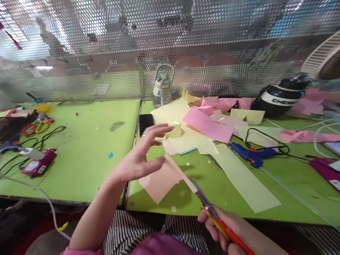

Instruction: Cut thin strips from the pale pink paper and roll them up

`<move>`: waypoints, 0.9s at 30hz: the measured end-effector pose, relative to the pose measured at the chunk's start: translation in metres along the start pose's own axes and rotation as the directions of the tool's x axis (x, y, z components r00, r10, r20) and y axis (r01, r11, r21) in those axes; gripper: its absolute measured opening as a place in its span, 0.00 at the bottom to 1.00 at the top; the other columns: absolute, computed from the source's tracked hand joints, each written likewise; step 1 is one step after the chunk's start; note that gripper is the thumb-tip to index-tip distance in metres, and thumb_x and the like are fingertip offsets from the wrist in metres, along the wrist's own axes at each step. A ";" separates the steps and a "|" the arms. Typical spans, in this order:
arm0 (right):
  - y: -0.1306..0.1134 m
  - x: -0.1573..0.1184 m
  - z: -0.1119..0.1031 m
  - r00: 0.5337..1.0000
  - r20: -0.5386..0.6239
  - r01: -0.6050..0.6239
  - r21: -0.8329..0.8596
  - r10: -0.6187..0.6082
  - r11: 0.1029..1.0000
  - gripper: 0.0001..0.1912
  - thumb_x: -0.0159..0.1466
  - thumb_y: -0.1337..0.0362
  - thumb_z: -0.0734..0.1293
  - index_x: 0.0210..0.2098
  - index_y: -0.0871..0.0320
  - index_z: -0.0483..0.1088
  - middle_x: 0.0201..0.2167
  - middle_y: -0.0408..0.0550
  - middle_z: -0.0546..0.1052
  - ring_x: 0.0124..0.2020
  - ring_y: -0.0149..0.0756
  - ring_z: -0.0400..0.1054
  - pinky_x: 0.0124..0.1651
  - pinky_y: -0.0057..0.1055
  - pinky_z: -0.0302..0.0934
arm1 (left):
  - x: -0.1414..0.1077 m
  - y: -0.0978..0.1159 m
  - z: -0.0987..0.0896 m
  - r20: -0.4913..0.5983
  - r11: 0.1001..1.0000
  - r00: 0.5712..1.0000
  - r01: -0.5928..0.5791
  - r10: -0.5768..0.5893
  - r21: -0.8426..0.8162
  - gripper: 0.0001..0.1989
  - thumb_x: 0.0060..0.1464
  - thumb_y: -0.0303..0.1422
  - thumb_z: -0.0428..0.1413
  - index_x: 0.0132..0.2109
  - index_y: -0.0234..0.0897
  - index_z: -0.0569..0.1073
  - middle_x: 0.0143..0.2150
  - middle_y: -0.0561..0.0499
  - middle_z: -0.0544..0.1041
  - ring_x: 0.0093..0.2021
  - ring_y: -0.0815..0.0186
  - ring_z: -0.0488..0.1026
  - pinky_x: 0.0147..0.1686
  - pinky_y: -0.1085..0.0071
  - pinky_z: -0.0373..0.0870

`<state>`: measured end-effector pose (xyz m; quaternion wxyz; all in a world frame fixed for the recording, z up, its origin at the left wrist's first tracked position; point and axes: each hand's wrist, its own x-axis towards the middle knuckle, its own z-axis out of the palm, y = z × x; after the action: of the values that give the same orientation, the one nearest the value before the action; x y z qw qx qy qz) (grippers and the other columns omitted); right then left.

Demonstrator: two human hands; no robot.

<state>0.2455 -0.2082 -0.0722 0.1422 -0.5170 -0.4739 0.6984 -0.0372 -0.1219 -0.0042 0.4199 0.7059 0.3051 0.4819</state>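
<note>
Left hand (140,160), open with thumb and fingers apart, above the peach sheet (159,182); thumb contact with the peach strip (181,173) cannot be told. Right hand (226,231), closed around 1 pair of scissors (209,209), blades beside the strip's near end. Both papers lie close to the front edge of the bench (81,139), right of the seam (126,191). The pale green sheet (246,180) reaches near that edge; a blue glue gun (252,154) lies to its right. Widest open room: left of the seam, bearing 1 blue scrap (110,155) and 1 protractor (118,126). A perforated screen (91,43) bounds the rear.
</note>
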 end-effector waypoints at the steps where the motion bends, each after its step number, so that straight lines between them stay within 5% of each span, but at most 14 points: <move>1: -0.002 0.000 0.000 1.000 -0.023 -0.005 0.000 0.005 1.000 0.26 0.53 0.40 0.68 0.39 0.54 0.68 0.25 0.39 0.63 0.19 0.25 0.56 0.21 0.24 0.52 | -0.008 0.003 0.003 -0.174 0.998 0.984 0.042 -0.048 -0.038 0.20 0.53 0.25 0.58 0.54 0.43 0.70 0.58 0.46 0.69 0.56 0.61 0.68 0.52 0.67 0.68; 2: -0.005 0.000 -0.001 0.999 -0.042 0.001 -0.017 -0.001 1.000 0.27 0.52 0.40 0.69 0.40 0.53 0.67 0.26 0.39 0.63 0.19 0.25 0.57 0.20 0.23 0.51 | -0.017 0.005 0.008 -0.312 0.990 0.942 0.100 -0.125 -0.097 0.12 0.56 0.27 0.57 0.48 0.41 0.71 0.49 0.49 0.73 0.46 0.65 0.71 0.46 0.70 0.69; 3: -0.008 -0.001 -0.002 0.998 -0.054 0.027 -0.062 -0.031 0.998 0.27 0.52 0.40 0.70 0.41 0.53 0.67 0.27 0.39 0.64 0.20 0.26 0.58 0.20 0.23 0.50 | -0.023 0.007 0.013 -0.333 0.974 0.921 0.152 -0.201 -0.168 0.05 0.58 0.30 0.57 0.43 0.39 0.71 0.40 0.50 0.74 0.38 0.68 0.72 0.39 0.72 0.70; 7: -0.029 -0.006 -0.004 0.949 -0.067 0.243 -0.468 -0.308 0.850 0.25 0.46 0.47 0.75 0.34 0.52 0.64 0.26 0.39 0.66 0.23 0.30 0.57 0.24 0.28 0.51 | -0.030 0.015 0.036 -0.071 0.883 0.941 0.283 -0.331 -0.374 0.11 0.55 0.38 0.61 0.38 0.35 0.70 0.33 0.51 0.73 0.32 0.70 0.71 0.33 0.73 0.69; 10: -0.044 -0.007 0.000 0.896 -0.177 0.185 -0.685 -0.407 0.705 0.24 0.45 0.53 0.77 0.31 0.51 0.60 0.21 0.37 0.65 0.22 0.32 0.55 0.26 0.30 0.51 | -0.019 0.020 0.046 -0.071 0.859 0.958 0.216 -0.279 -0.464 0.14 0.52 0.40 0.64 0.35 0.35 0.69 0.33 0.51 0.74 0.33 0.70 0.71 0.33 0.74 0.69; 13: -0.048 -0.004 0.005 0.862 -0.274 0.096 -0.737 -0.426 0.669 0.25 0.44 0.54 0.77 0.31 0.49 0.59 0.20 0.37 0.65 0.22 0.35 0.58 0.28 0.32 0.53 | -0.013 0.018 0.047 -0.110 0.851 0.950 0.205 -0.291 -0.483 0.15 0.53 0.41 0.64 0.33 0.35 0.69 0.29 0.53 0.73 0.28 0.72 0.71 0.31 0.74 0.70; 16: -0.038 0.002 0.008 0.920 -0.205 0.137 -0.631 -0.335 0.763 0.23 0.46 0.50 0.75 0.32 0.50 0.61 0.21 0.38 0.66 0.23 0.35 0.59 0.28 0.32 0.53 | -0.016 0.002 0.048 -0.133 0.818 0.927 0.235 -0.351 -0.526 0.16 0.51 0.41 0.64 0.32 0.35 0.68 0.28 0.54 0.72 0.28 0.72 0.72 0.31 0.73 0.72; 20: -0.016 0.017 0.016 0.993 -0.001 0.114 -0.200 -0.117 0.973 0.23 0.51 0.44 0.69 0.37 0.52 0.64 0.22 0.37 0.63 0.22 0.29 0.57 0.24 0.27 0.51 | -0.026 -0.028 0.054 -0.206 0.755 0.863 0.260 -0.461 -0.602 0.16 0.51 0.41 0.64 0.32 0.36 0.66 0.30 0.54 0.72 0.30 0.72 0.73 0.32 0.73 0.74; 27: 0.007 0.032 0.023 0.999 0.025 0.041 -0.083 -0.039 0.996 0.19 0.50 0.47 0.66 0.34 0.53 0.64 0.18 0.35 0.61 0.15 0.25 0.50 0.17 0.24 0.49 | -0.037 -0.045 0.061 -0.245 0.677 0.832 0.197 -0.498 -0.709 0.14 0.50 0.37 0.65 0.33 0.36 0.68 0.29 0.54 0.74 0.29 0.74 0.72 0.33 0.76 0.72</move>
<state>0.2143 -0.2016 -0.0962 0.1291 -0.5045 -0.5146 0.6812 0.0063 -0.1504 -0.0707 0.6503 0.3183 0.3303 0.6055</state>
